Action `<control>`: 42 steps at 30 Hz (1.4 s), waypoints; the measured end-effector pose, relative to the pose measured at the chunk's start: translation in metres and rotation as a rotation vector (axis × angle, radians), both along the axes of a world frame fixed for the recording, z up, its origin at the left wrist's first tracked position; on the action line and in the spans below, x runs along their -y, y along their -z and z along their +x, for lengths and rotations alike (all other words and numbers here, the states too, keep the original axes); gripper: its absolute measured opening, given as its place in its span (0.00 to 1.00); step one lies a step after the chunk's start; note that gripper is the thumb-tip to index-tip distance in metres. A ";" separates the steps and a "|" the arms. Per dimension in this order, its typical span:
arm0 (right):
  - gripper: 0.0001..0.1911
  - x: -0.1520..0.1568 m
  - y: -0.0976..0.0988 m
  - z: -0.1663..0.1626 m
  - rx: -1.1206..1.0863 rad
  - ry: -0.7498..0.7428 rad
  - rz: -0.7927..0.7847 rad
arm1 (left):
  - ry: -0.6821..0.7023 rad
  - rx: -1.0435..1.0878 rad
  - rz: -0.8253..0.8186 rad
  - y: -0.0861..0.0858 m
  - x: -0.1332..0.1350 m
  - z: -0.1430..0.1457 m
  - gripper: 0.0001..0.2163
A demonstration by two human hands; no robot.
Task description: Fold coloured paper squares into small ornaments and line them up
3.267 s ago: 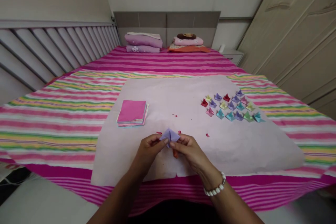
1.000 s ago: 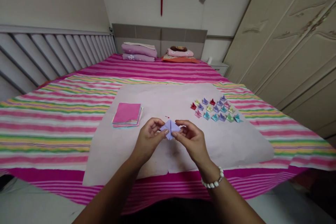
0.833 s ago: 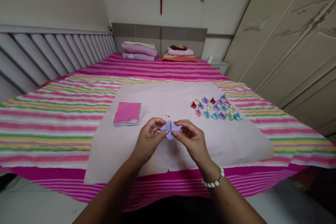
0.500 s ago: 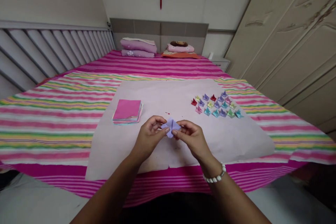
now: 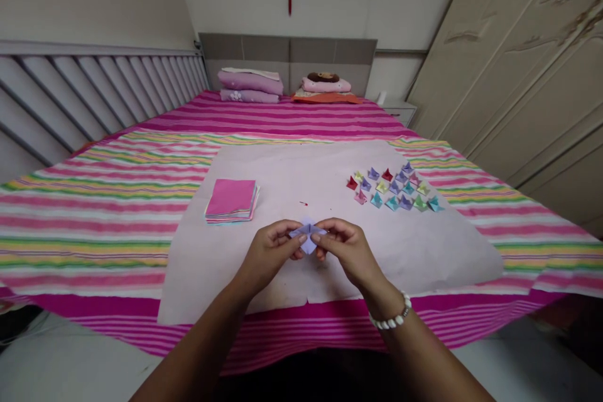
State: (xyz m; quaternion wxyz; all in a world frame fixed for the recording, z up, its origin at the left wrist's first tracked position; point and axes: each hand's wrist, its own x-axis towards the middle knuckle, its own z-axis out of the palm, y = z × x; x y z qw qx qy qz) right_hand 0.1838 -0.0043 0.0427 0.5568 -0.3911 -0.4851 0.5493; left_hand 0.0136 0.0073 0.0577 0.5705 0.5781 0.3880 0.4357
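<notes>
A small piece of folded purple origami paper (image 5: 308, 244) is held up over the pale sheet (image 5: 282, 169), in front of my body. My left hand (image 5: 276, 248) pinches its left side between thumb and fingers. On the opposite side my right hand (image 5: 346, 248), with a white bead bracelet at the wrist, grips it the same way. Both thumbs press close together near the paper's middle. Fingers cover parts of its side edges.
To the left lies a stack of square coloured paper (image 5: 232, 196), pink on top. Several small folded paper pieces (image 5: 392, 186) in mixed colours stand in rows at the right. A tiny red scrap (image 5: 304, 203) lies beyond my hands. Folded bedding (image 5: 251, 85) rests by the headboard.
The purple paper has tilted and sits slightly lower, looking flatter across its top than before. Both hands keep their pinch on it. The view has shifted a little.
</notes>
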 end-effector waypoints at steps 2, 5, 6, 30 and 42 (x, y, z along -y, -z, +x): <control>0.08 0.000 -0.001 0.000 -0.003 -0.015 0.003 | 0.009 0.019 0.011 -0.001 0.000 -0.002 0.07; 0.07 0.000 -0.002 0.000 -0.041 -0.028 0.016 | 0.043 0.068 0.018 0.000 -0.001 -0.004 0.07; 0.06 0.000 -0.002 0.000 -0.057 -0.034 0.019 | 0.053 0.089 0.019 0.001 -0.002 -0.004 0.08; 0.22 0.006 -0.007 -0.008 -0.101 0.078 0.007 | -0.135 0.067 0.095 0.003 0.008 0.007 0.09; 0.11 0.004 -0.010 -0.014 -0.056 0.072 -0.007 | -0.140 0.144 -0.077 0.002 0.008 0.011 0.10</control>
